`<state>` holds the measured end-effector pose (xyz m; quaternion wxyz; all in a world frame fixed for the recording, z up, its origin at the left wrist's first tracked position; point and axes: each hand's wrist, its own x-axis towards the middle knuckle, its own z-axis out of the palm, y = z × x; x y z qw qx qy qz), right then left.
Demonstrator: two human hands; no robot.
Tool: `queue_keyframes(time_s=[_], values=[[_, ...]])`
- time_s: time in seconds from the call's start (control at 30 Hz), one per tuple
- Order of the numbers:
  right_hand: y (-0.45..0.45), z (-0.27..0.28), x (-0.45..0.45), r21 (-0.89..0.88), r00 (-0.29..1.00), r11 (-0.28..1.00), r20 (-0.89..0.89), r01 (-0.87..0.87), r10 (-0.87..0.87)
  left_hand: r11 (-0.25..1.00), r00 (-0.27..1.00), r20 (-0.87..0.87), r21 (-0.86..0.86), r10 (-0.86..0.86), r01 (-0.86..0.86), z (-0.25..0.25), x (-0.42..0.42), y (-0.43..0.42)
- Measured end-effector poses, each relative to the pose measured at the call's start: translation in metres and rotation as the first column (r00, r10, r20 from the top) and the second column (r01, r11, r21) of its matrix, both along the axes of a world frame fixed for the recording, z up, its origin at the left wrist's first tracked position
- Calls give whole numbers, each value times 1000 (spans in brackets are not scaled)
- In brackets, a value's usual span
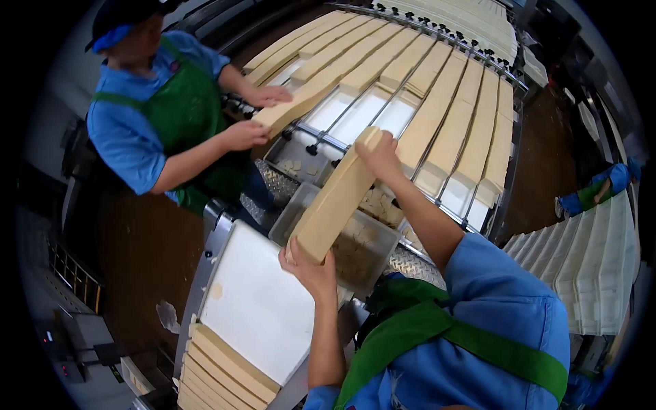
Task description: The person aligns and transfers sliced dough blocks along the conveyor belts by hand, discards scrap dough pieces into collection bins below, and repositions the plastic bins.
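Note:
I hold a long, pale-yellow stack of dough sheets (339, 195) tilted above a clear plastic bin. My left hand (312, 272) is closed around its lower end, with the fingers along the edges. At the upper end, my right hand (380, 158) grips the side near the tip. Similar long stacks (451, 130) lie in lanes between metal rods on the wide conveyor ahead. Nearer me, several more stacks (229, 359) rest side by side at the lower end of a white board.
A co-worker (160, 102) in a green apron stands at the left, both hands on another stack (301, 109). Scraps lie in the plastic bin (372, 263) below my hands. The white board (256, 301) is at lower left; pale ridged panels (581, 266) stand at right.

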<state>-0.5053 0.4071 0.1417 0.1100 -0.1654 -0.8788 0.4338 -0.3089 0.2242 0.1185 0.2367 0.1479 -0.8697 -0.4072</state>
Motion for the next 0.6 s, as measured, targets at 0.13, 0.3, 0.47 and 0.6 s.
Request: queue_keyframes(time_s=[0.13, 0.3, 0.47, 0.6], values=[[78, 7, -71, 96, 977, 995, 211, -3, -18, 961, 958, -119, -122, -262, 248, 20, -70, 28], [139, -26, -149, 467, 917, 838, 388, -280, 91, 856, 877, 26, 231, -480, 462, 25, -122, 51], [160, -30, -183, 493, 898, 798, 420, -347, 131, 863, 885, 65, 267, -461, 430, 3, -143, 67], [165, -49, -198, 418, 909, 866, 407, -274, 91, 889, 883, 108, 70, -457, 452, -6, -156, 81]])
